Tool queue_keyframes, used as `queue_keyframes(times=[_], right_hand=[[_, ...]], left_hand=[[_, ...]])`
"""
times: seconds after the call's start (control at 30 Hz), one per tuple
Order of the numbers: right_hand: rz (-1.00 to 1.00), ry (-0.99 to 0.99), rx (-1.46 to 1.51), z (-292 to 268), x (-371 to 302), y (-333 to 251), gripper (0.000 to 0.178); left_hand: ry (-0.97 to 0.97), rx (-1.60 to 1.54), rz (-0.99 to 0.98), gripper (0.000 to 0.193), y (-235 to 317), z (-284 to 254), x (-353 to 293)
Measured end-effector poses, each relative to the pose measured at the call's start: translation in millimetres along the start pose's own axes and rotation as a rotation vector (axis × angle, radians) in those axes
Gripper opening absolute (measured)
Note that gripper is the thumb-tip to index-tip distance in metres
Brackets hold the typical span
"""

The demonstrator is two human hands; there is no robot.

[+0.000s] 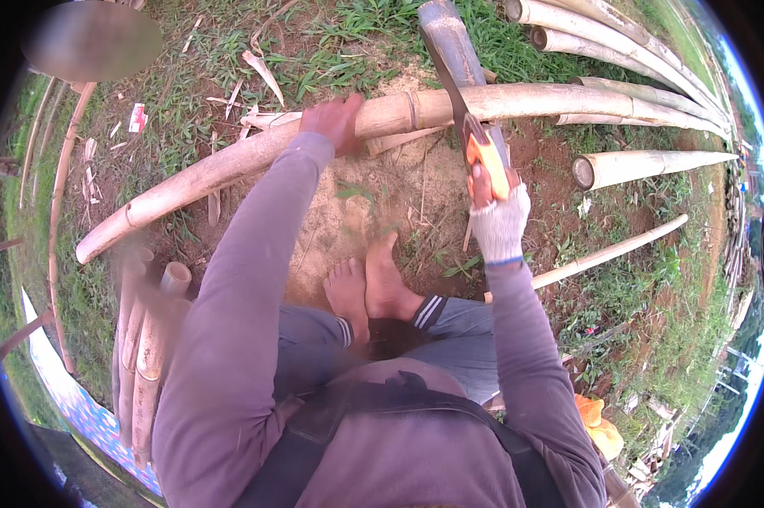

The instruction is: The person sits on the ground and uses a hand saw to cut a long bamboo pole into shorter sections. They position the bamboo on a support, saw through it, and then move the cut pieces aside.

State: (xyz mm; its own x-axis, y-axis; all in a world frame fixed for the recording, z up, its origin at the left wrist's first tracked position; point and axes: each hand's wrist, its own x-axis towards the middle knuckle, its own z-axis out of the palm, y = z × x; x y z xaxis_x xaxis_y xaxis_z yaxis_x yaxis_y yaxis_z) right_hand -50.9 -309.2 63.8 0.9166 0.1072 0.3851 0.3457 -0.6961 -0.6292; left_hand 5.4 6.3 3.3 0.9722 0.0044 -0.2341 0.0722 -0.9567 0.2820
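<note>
A long pale bamboo pole (pixel 229 164) lies crosswise in front of me, curving from lower left to the far right. My left hand (pixel 334 121), bare, is wrapped over the pole left of its dark joint. In my right hand (pixel 500 222), which wears a white knitted glove with bare fingertips, is a handsaw (pixel 487 159) with an orange handle. The saw's dark blade crosses the pole to the right of that joint and points away from me. A thick greyish bamboo piece (pixel 454 42) runs beneath the pole there. How deep the blade sits cannot be made out.
Several cut bamboo poles (pixel 627 167) lie at the right. Shorter bamboo lengths (pixel 152 347) stand at my left. Sawdust (pixel 314 241) covers the ground by my bare feet (pixel 369 284). Splinters (pixel 263 76) and a red-white packet (pixel 137 118) lie in the grass. Orange cloth (pixel 600 427) is at lower right.
</note>
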Motion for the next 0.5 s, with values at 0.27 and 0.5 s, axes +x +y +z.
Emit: queue_keyframes(times=[0.27,0.5], right_hand=[[0.061,-0.082,0.026,-68.5,-122.5,26.6,0.025],[0.106,-0.049,0.217,11.7,-1.1,24.0,0.022]], left_hand=[[-0.043,0.010,0.012,0.080,-5.5,17.2,13.1],[-0.025,-0.002,0.020,0.078,4.7,-0.1,2.0]])
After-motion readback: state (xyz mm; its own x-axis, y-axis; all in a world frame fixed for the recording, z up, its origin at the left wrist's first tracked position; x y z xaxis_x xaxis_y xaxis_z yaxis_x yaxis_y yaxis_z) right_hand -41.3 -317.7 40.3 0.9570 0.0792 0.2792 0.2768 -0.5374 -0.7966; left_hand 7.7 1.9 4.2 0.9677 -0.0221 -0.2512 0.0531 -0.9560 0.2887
